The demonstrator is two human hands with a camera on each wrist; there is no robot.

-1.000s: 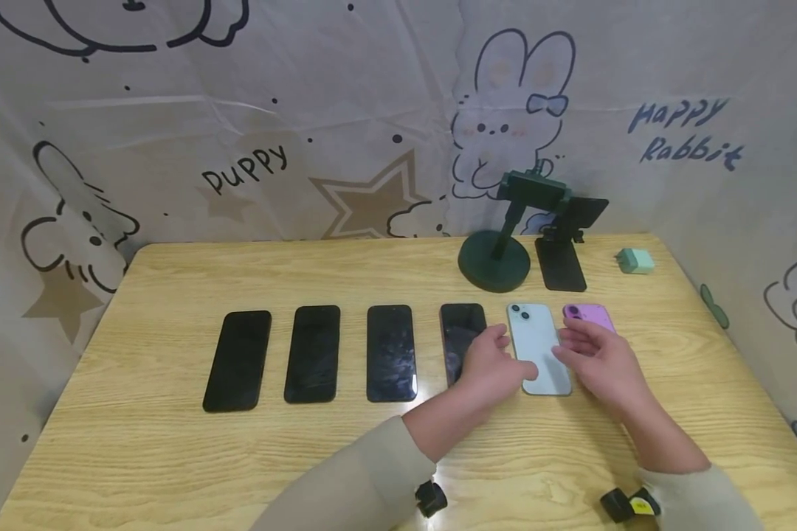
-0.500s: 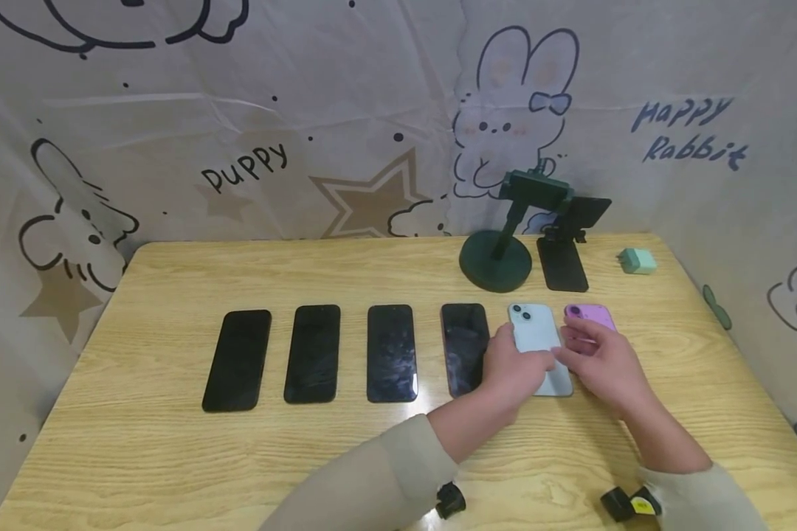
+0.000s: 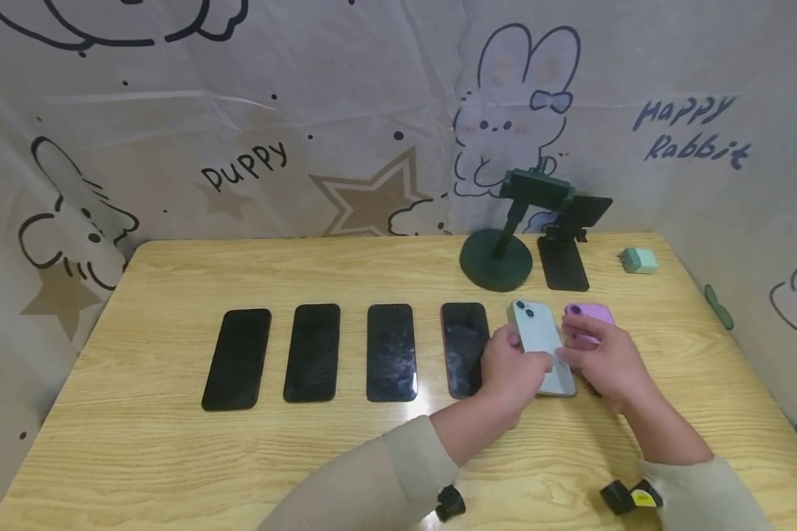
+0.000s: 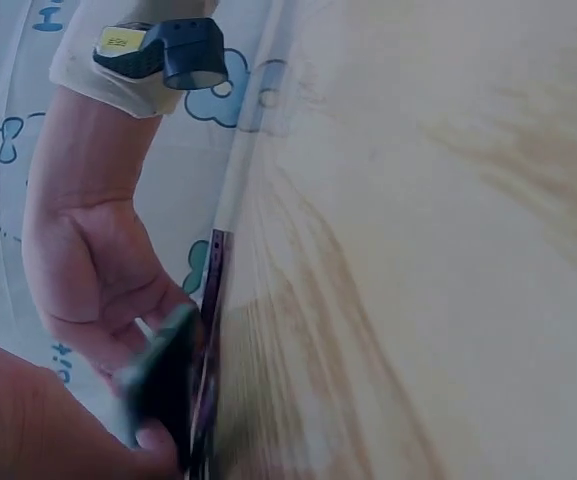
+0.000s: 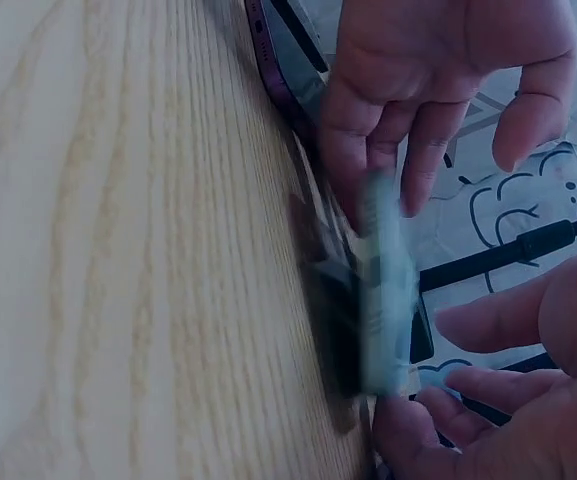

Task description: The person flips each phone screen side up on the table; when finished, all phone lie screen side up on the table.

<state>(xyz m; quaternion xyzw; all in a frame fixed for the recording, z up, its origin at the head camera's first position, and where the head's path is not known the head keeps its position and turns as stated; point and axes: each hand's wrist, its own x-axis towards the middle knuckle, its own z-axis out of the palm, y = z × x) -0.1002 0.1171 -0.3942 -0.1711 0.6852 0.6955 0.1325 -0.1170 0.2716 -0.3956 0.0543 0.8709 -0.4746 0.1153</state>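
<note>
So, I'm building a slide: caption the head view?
Left hand and right hand at a pale blue phone, beside four dark phones in a row.

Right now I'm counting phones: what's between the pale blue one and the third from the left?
A dark phone and the left hand, in the head view.

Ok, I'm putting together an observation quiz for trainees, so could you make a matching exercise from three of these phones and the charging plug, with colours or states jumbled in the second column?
Things:
1. Pale blue phone
2. Rightmost phone
3. Charging plug
4. Leftmost phone

Colours or states:
A. Mint green
B. Black
C. Tilted, between left hand and right hand
D. Purple-pink

Pairs: 1-C, 2-D, 3-A, 4-B
</note>
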